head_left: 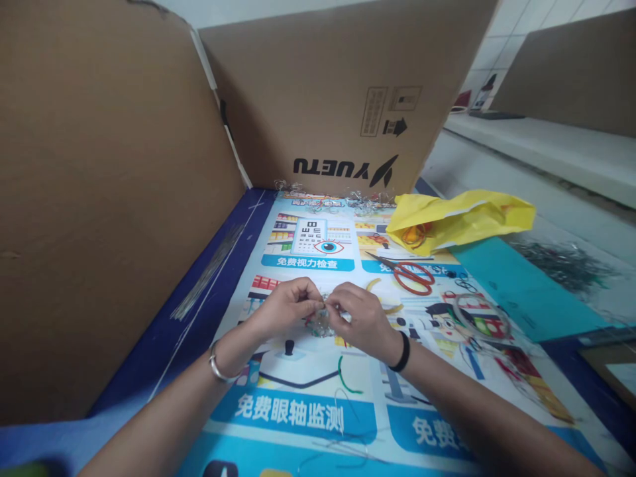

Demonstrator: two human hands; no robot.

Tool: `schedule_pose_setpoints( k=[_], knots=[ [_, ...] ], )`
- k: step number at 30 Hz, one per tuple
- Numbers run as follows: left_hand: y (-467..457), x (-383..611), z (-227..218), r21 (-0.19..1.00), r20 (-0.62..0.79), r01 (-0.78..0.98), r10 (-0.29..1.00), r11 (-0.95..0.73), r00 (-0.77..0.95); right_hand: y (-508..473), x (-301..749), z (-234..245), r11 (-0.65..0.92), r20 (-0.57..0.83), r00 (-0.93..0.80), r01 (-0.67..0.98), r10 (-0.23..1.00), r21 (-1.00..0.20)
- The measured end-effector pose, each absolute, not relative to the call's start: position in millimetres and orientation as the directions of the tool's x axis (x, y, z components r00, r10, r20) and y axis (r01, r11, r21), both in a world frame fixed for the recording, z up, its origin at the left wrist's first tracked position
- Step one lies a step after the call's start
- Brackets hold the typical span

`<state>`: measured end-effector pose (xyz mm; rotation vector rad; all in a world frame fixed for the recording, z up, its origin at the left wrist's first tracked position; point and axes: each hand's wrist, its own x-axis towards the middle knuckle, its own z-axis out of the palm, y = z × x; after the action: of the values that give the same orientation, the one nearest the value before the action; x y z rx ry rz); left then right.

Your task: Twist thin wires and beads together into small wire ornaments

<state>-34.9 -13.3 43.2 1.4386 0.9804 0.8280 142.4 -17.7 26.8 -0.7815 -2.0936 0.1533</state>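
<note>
My left hand (pixel 288 306) and my right hand (pixel 362 318) meet over the middle of a printed poster mat (pixel 308 411). Both are pinched together on a small clear, glittery item (pixel 320 322) held between the fingertips; I cannot make out what it is. A silver bangle sits on my left wrist and a black band on my right wrist. A short green wire (pixel 348 379) lies on the mat just in front of my right hand.
Red-handled scissors (pixel 410 273) and a yellow plastic bag (pixel 460 218) lie to the back right. Cardboard walls (pixel 109 199) stand at the left and back. A bundle of thin wires (pixel 206 273) lies at the left, a clear tape ring (pixel 479 317) at the right.
</note>
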Motion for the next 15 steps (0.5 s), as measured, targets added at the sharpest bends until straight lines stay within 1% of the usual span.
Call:
schedule_pose_setpoints(
  k=[2,5,7,9,11,12,15],
  knots=[
    [-13.9,-34.1,41.8,0.995,-0.097,0.038,0.917,0.089,0.386,-18.8,142.9,25.4,0.802,0.717,-0.427,0.507,0.551,-0.314],
    [-14.9,-33.4,40.3,0.982,-0.155,-0.038,0.913,0.183,0.378,-20.0,144.9,21.1,0.809,0.72,-0.491,0.563,0.491,-0.168],
    [-15.4,-33.0,39.9,0.978,-0.167,-0.052,0.912,0.2,0.374,-20.2,146.1,17.8,0.812,0.702,-0.542,0.578,0.461,-0.087],
    [-15.5,-32.8,40.1,0.984,-0.15,-0.033,0.922,0.173,0.356,-19.9,146.7,15.7,0.82,0.691,-0.572,0.57,0.442,-0.052],
    [-15.4,-33.0,40.5,0.996,-0.09,0.043,0.942,0.08,0.324,-19.2,146.5,15.8,0.828,0.699,-0.555,0.553,0.451,-0.095],
    [-15.3,-33.3,40.7,0.995,-0.044,0.094,0.95,0.016,0.309,-18.7,146.2,16.6,0.828,0.708,-0.525,0.539,0.472,-0.152],
    [-15.1,-34.1,40.3,0.963,0.104,0.204,0.942,-0.175,0.318,-16.2,145.3,20.6,0.794,0.707,-0.395,0.449,0.587,-0.409]
  ],
)
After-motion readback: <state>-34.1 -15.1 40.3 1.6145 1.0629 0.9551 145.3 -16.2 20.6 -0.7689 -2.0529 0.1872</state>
